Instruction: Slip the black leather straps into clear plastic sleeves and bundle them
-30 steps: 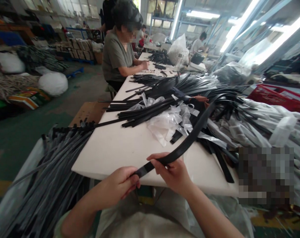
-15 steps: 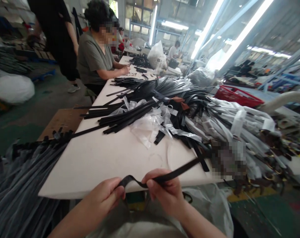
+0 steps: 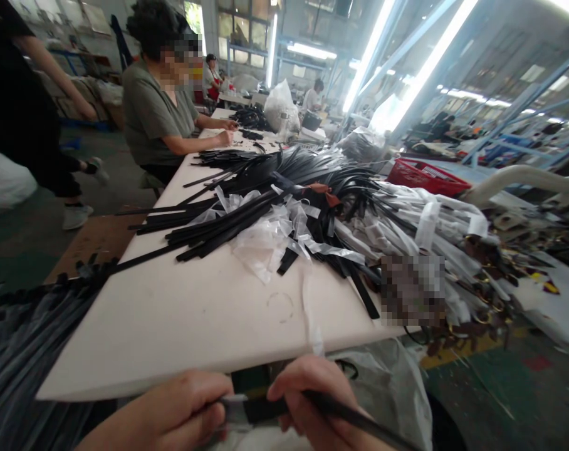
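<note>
Below the table's near edge, my right hand point(image 3: 315, 398) is closed around a flat black strap point(image 3: 266, 410). One part of the strap passes over that hand and trails off to the lower right. My left hand point(image 3: 181, 407) pinches a clear plastic film point(image 3: 236, 410) at the strap's end, and the film spans the short gap between my hands. Beyond them lies the white tabletop point(image 3: 185, 326), with a heap of black straps point(image 3: 228, 225) across its middle. Loose clear plastic strips point(image 3: 266, 241) rest on the heap.
Grey-wrapped straps point(image 3: 26, 351) are piled at the left. A red basket point(image 3: 425, 177) and white-wrapped straps point(image 3: 407, 219) are on the right. A seated co-worker point(image 3: 160, 113) works at the table's left side; another person point(image 3: 26, 106) walks behind. A plastic bag point(image 3: 388, 388) hangs below the table edge.
Both hands have moved down, nearer to me. The strap's end with the clear film now shows between them, where a bent black length was before. The walking person has moved left.
</note>
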{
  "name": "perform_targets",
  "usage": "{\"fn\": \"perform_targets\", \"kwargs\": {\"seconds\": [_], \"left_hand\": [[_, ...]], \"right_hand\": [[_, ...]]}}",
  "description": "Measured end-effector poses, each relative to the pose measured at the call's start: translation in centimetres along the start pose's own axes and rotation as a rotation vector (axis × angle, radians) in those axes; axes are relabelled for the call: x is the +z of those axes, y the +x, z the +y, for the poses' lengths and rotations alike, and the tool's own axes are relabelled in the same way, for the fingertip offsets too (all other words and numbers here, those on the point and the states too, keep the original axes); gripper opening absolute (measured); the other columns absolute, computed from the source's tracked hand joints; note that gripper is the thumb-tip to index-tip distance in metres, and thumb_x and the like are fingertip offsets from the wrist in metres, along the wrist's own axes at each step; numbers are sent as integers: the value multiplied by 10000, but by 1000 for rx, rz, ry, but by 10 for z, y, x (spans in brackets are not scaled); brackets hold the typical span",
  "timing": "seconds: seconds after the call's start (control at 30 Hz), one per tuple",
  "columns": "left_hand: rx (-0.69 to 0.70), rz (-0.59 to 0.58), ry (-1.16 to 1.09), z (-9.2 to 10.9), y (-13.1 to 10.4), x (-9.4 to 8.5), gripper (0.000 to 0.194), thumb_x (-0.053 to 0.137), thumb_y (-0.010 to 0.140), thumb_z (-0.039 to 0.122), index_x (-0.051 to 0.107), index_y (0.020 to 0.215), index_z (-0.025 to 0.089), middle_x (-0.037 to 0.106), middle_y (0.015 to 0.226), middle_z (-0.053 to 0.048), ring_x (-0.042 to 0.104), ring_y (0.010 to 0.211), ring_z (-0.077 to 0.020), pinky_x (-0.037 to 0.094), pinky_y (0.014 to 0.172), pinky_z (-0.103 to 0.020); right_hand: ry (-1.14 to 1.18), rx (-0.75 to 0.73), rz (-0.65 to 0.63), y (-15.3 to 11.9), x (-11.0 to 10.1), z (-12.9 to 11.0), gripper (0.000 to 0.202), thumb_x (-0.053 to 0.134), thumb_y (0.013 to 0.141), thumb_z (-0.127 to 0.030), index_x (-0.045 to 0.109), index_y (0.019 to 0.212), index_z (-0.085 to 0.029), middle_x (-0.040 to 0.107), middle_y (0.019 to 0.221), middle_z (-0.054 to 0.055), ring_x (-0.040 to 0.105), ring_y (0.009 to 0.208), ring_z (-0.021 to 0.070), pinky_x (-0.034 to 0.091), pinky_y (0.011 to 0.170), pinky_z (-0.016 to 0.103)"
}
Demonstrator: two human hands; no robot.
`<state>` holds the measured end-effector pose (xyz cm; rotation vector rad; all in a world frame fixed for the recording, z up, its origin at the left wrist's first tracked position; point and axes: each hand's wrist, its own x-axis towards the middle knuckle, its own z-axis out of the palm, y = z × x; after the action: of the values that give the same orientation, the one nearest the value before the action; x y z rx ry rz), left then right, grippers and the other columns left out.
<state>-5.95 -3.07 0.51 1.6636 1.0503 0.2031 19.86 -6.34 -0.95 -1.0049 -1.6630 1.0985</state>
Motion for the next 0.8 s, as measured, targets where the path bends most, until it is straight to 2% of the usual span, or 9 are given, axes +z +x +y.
{"fn": "perform_targets", "kwargs": {"seconds": [0.07,0.13,0.23,0.4,0.5,0.57,0.63,0.7,0.8], "left_hand": [[-4,-67,68,9,5,5,336,462,928,488,702,922,253,708,942,-23,610,897,-218,426,800,-246],[-13,-47,69,15,10,8,366,420,947,486,681,912,232,691,928,-26,604,894,-210,420,795,-246],[-32,-11,47,20,16,7,378,381,965,449,641,849,201,641,818,-14,586,792,-181,413,707,-235],[-24,58,-55,22,23,10,289,407,948,327,582,766,185,583,736,12,542,701,-147,383,637,-224],[-65,117,-75,17,19,11,296,406,941,320,575,741,182,555,693,16,522,665,-143,367,607,-229],[-76,131,-73,13,14,10,297,408,934,317,582,736,180,551,688,13,521,666,-147,364,603,-233],[-72,163,-88,9,7,8,282,414,925,307,593,749,178,566,708,9,526,683,-151,370,614,-235],[-73,209,-116,7,-1,6,269,423,916,297,600,754,175,570,711,7,523,681,-150,373,613,-235],[-91,231,-187,2,-16,6,261,434,913,307,594,757,172,537,667,14,493,607,-134,362,556,-227]], "right_hand": [[-92,-97,-97,7,1,-4,230,495,950,-297,707,1039,-289,699,711,32,654,658,176,520,687,289],[-90,-117,-52,13,-1,-2,220,514,940,-321,704,1041,-270,687,680,35,637,610,181,510,620,285],[34,-22,107,18,1,9,215,486,966,-315,686,1001,-243,608,563,0,505,414,128,417,432,240],[170,169,-82,28,24,27,274,485,974,-385,663,1066,-197,573,589,-6,486,449,100,357,400,197],[237,225,-1,32,34,29,357,512,957,-439,622,1177,-182,556,577,-19,469,435,90,337,393,190],[261,253,35,35,39,28,370,492,961,-466,632,1144,-176,573,586,-10,473,417,90,345,386,194],[275,255,-14,38,46,28,361,469,968,-475,643,1086,-180,605,626,13,527,451,109,406,414,209],[296,249,-129,41,57,30,346,467,970,-470,637,1076,-188,622,652,24,581,512,133,469,471,231],[307,267,-286,45,77,33,352,435,980,-473,640,1031,-190,628,676,35,584,520,136,479,472,234]]}}
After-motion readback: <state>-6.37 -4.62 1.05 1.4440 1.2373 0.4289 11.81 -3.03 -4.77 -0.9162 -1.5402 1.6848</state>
